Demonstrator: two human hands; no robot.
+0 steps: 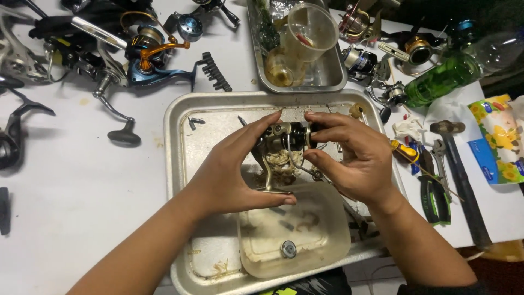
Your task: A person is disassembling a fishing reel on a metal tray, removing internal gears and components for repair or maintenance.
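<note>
Both my hands hold a small black and gold fishing reel above a metal tray. My left hand grips its left side, thumb under the foot and fingers over the top. From the right, my right hand pinches the spool end between fingers and thumb. Below the reel, inside the tray, lies a cloudy plastic tub with a small round part and some residue in it. Two small screws rest at the tray's far left corner.
Several other reels and handles lie at the far left. A second metal tray holds a clear cup. To the right are a green bottle, hammer, pliers, screwdriver and tissue pack.
</note>
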